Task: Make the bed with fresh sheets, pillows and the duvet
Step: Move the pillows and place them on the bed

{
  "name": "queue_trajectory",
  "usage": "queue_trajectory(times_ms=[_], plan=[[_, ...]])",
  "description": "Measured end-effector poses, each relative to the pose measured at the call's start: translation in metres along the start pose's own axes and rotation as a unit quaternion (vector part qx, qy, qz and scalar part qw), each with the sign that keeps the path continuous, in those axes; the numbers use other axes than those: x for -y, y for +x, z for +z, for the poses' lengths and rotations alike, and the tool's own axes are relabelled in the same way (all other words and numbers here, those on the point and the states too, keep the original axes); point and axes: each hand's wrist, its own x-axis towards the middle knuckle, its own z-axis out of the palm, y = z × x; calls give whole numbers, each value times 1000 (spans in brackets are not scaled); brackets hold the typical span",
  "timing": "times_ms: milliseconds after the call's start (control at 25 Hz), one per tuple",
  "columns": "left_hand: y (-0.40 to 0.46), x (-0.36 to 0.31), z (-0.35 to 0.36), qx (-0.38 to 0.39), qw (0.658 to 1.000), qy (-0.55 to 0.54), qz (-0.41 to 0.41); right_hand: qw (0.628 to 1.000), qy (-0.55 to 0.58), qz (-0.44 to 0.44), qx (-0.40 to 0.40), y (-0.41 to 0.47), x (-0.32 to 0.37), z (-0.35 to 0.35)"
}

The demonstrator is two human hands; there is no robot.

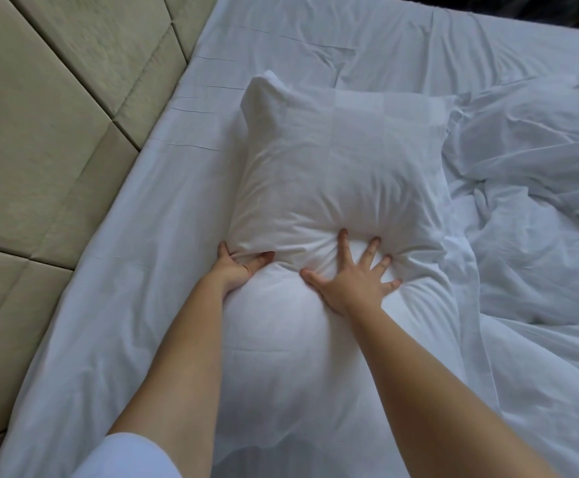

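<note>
Two hands work one puffy white pillow mid-bed on the wrinkly sheet. Left hand pinches its 7 o'clock corner; right hand presses flat, fingers splayed. Rumpled duvet at 3 o'clock, cut off. Padded beige headboard at 9.

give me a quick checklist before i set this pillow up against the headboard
1. Left hand has a hold on the pillow: ok, it pinches the near left edge.
2. Right hand has a hold: not ok, fingers spread flat, pressing only.
3. Pillow fully in its case: cannot tell.
4. Sheet smooth by the headboard: ok, only light creases.
5. Duvet out of the way: ok, bunched to the right.
</note>
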Motion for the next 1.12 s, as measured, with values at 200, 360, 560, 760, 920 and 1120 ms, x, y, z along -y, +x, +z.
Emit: queue_trajectory(times_ms=[200, 360, 560, 760, 920, 1120], plan=[[-31, -21, 7, -50, 999, 16, 11, 1000, 9, -4, 3, -8, -5, -13], [-68, -59, 1, -100, 993, 18, 51, 998, 60, -1, 16, -20, -3, -52], [-118, -142, -34, -222, 956, 47, 184, 979, 193, -65, -10, -33, 48, -117], [-147, -179, -112, -351, 897, 73, 260, 960, 226, -162, 14, -52, 114, -132], [-141, -178, -201, -443, 850, 78, 272, 954, 172, -243, 36, -70, 185, -133], [-95, -136, -288, -332, 904, 244, 115, 952, 120, -280, 44, -76, 231, -107]])
